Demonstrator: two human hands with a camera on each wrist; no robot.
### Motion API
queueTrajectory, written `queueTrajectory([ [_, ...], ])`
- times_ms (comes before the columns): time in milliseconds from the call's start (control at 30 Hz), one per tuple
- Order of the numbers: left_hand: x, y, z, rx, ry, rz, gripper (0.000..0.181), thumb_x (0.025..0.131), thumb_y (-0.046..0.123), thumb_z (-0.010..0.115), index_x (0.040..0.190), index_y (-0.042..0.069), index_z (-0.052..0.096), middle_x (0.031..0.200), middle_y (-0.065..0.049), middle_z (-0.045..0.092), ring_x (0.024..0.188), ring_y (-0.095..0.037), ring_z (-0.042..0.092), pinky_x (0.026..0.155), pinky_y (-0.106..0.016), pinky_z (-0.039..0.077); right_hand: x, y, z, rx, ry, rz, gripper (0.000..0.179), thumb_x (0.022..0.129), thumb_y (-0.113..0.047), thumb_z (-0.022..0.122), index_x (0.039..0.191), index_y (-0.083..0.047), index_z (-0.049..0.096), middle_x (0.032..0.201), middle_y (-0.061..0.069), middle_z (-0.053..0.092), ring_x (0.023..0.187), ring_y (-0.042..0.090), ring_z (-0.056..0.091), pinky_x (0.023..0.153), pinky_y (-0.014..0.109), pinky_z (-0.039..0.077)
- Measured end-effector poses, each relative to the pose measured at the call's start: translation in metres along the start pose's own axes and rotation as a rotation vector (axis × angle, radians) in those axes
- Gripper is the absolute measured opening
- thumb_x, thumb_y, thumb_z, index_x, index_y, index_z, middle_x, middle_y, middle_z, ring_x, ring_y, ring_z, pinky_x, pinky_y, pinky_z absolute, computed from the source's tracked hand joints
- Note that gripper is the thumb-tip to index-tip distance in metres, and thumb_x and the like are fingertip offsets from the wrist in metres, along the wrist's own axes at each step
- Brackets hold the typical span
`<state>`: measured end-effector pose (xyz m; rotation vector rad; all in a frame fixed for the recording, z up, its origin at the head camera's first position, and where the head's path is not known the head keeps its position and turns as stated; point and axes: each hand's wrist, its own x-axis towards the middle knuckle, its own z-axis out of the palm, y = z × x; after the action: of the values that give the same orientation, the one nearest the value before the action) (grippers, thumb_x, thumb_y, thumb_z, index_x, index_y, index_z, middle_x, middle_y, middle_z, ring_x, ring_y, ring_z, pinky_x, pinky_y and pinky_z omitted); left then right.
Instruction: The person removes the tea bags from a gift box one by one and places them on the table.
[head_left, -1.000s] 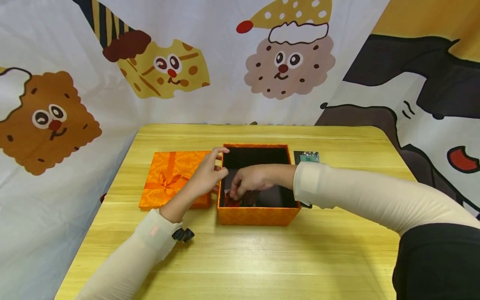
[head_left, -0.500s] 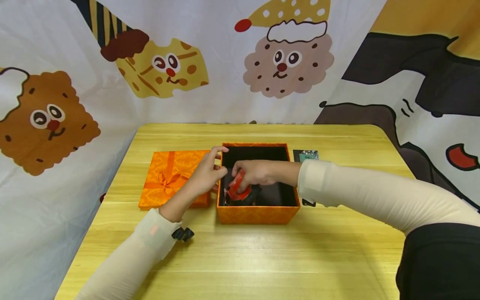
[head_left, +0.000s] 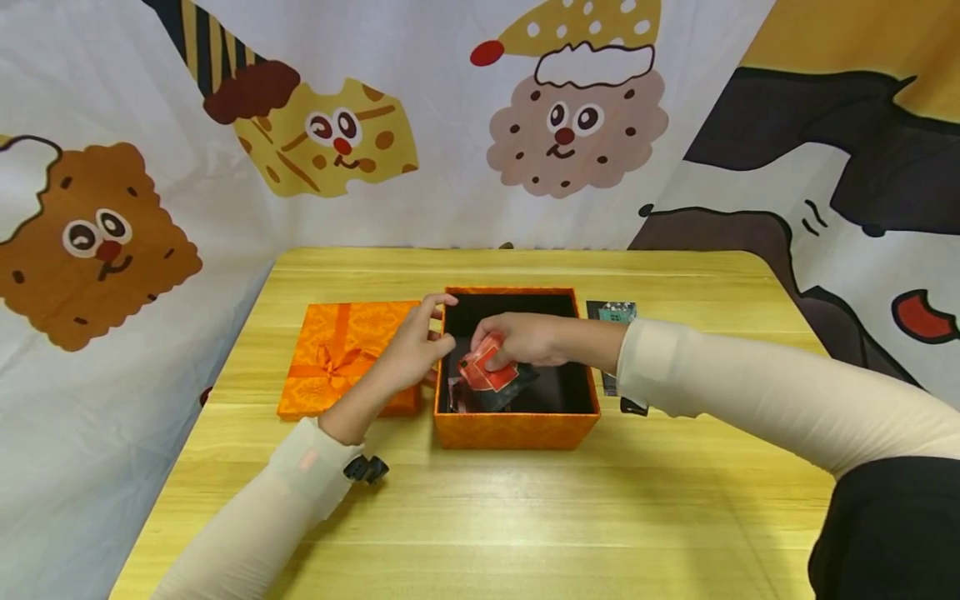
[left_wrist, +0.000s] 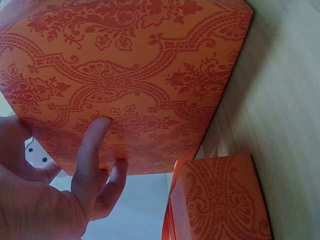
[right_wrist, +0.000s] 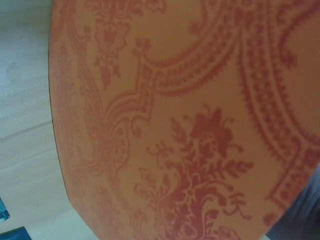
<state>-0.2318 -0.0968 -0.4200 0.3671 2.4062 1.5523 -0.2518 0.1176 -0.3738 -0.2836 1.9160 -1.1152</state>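
Right hand (head_left: 528,340) pinches red packet (head_left: 489,380), apparently plastic, inside orange box (head_left: 517,432); we see left hand (head_left: 414,343), fingers spread, gripping its left rim.

A pale glare lights the table (head_left: 495,525); right wrist view looks soft.

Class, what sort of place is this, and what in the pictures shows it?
Probably an indoor spot set up for tabletop work: a cartoon-printed cloth hangs behind the table, which bears an open orange box.
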Motion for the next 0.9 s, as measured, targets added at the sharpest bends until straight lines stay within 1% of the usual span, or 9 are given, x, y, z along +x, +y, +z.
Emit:
queueTrajectory([
  [133, -0.001, 0.0, 0.0, -0.016, -0.007, -0.011, 0.056, 0.097, 0.009, 0.055, 0.149, 0.022, 0.039, 0.144, -0.019, 0.036, 0.089, -0.031, 0.054, 0.055, -0.044, 0.06, -0.006, 0.0, -0.002, -0.001, 0.047, -0.028, 0.023, 0.101, 0.005, 0.056, 0.123, -0.002, 0.056, 0.115, 0.015, 0.064, 0.095, 0.023, 0.065, 0.08, 0.03, 0.059],
  [333, -0.001, 0.0, 0.0, 0.004, 0.0, 0.008, 0.055, 0.097, 0.008, 0.056, 0.148, 0.021, 0.04, 0.144, -0.019, 0.037, 0.087, -0.031, 0.055, 0.058, -0.038, 0.056, -0.015, -0.002, -0.005, 0.046, 0.117, -0.07, 0.024, 0.103, 0.002, 0.055, 0.126, -0.002, 0.054, 0.117, 0.017, 0.062, 0.094, 0.024, 0.065, 0.079, 0.029, 0.058],
  [400, 0.0, 0.0, 0.0, 0.006, 0.002, 0.012, 0.055, 0.097, 0.007, 0.056, 0.148, 0.021, 0.04, 0.143, -0.019, 0.038, 0.087, -0.031, 0.055, 0.058, -0.038, 0.055, -0.019, -0.002, -0.006, 0.057, 0.132, -0.08, 0.025, 0.102, 0.002, 0.056, 0.127, -0.001, 0.054, 0.118, 0.017, 0.061, 0.095, 0.024, 0.064, 0.08, 0.029, 0.059],
  [533, -0.001, 0.0, 0.0, -0.001, -0.002, 0.008, 0.055, 0.098, 0.006, 0.056, 0.149, 0.019, 0.04, 0.144, -0.02, 0.037, 0.085, -0.031, 0.054, 0.057, -0.043, 0.057, -0.027, -0.001, -0.01, 0.085, 0.167, -0.099, 0.027, 0.1, 0.002, 0.06, 0.127, 0.0, 0.055, 0.119, 0.017, 0.061, 0.096, 0.025, 0.064, 0.081, 0.03, 0.059],
  [667, -0.001, 0.001, 0.0, -0.012, -0.012, 0.0, 0.056, 0.098, 0.006, 0.054, 0.151, 0.018, 0.038, 0.147, -0.023, 0.035, 0.084, -0.03, 0.053, 0.056, -0.048, 0.058, -0.034, 0.0, -0.015, 0.131, 0.207, -0.123, 0.026, 0.101, 0.0, 0.06, 0.127, 0.002, 0.055, 0.119, 0.017, 0.061, 0.096, 0.025, 0.064, 0.08, 0.03, 0.059],
  [800, -0.001, 0.0, 0.0, -0.005, -0.012, 0.011, 0.055, 0.098, 0.007, 0.054, 0.15, 0.017, 0.039, 0.148, -0.026, 0.035, 0.084, -0.03, 0.053, 0.057, -0.044, 0.056, -0.043, 0.002, -0.02, 0.156, 0.24, -0.136, 0.025, 0.104, -0.004, 0.056, 0.129, 0.001, 0.054, 0.122, 0.018, 0.06, 0.096, 0.027, 0.063, 0.079, 0.031, 0.058],
  [900, -0.001, 0.001, 0.0, 0.006, -0.007, 0.021, 0.055, 0.098, 0.006, 0.054, 0.149, 0.017, 0.04, 0.147, -0.025, 0.036, 0.084, -0.03, 0.052, 0.057, -0.042, 0.054, -0.05, 0.004, -0.024, 0.164, 0.258, -0.144, 0.025, 0.106, -0.006, 0.053, 0.131, -0.001, 0.053, 0.124, 0.018, 0.059, 0.097, 0.028, 0.062, 0.078, 0.031, 0.057],
])
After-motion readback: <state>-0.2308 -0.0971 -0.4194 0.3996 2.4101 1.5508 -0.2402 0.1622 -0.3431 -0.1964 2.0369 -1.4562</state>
